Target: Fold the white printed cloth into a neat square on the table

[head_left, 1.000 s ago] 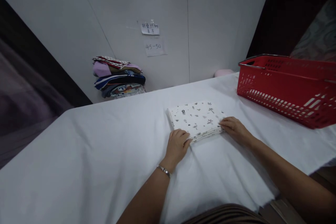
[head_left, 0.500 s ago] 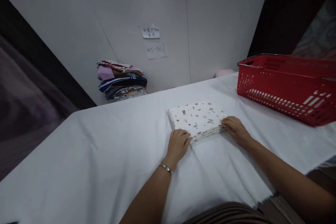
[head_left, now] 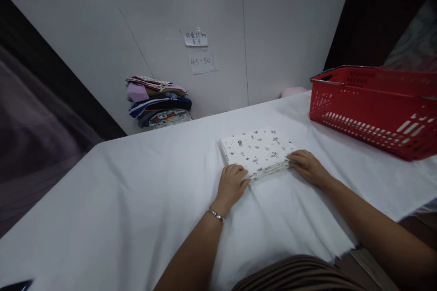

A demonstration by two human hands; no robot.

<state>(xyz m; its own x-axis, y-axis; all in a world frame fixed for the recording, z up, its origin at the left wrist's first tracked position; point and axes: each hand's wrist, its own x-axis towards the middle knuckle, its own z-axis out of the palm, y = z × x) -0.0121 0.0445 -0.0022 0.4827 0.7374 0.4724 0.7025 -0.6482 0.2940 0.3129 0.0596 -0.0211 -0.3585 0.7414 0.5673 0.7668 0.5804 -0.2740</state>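
A folded white cloth (head_left: 257, 150) with small dark plant and bird-like prints lies on the white-covered table (head_left: 136, 200), its layered edge towards me. My left hand (head_left: 233, 183) grips its near left corner, thumb at the edge and fingers over the top. At the near right corner, my right hand (head_left: 306, 166) pinches the cloth between thumb and fingers. Both forearms rest low over the tabletop, and a metal band circles my left wrist.
A red plastic basket (head_left: 372, 111) with wire handles stands on the right. Folded garments (head_left: 159, 102) are stacked beyond the far edge, against the grey wall. Two paper notes (head_left: 201, 61) hang there. A pink object (head_left: 292, 91) shows behind the table, and a dark object (head_left: 17, 285) at lower left.
Both hands keep their hold on the cloth's near corners, and the cloth stays in place. The view has tilted slightly, bringing a dark object into the lower left corner.
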